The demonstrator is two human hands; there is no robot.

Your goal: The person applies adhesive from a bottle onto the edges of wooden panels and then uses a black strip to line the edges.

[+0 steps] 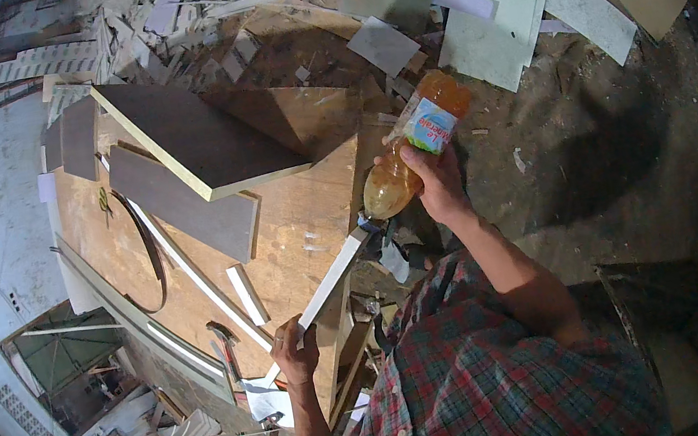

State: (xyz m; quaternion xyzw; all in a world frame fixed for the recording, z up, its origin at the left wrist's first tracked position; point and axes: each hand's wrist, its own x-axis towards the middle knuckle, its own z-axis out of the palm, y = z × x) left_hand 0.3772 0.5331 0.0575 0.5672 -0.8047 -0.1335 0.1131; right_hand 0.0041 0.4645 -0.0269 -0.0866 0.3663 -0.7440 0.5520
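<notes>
Clear plastic bottle (413, 146) of orange drink, tilted, gripped by the right hand (435, 182) above the counter's (296, 226) far edge, wraparound label (428, 126) in white, blue, green and red near its middle, no signs or screens in view

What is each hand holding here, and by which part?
The right hand grips a clear plastic bottle of orange liquid around its middle. The left hand grips a long white wooden strip at its near end.
</notes>
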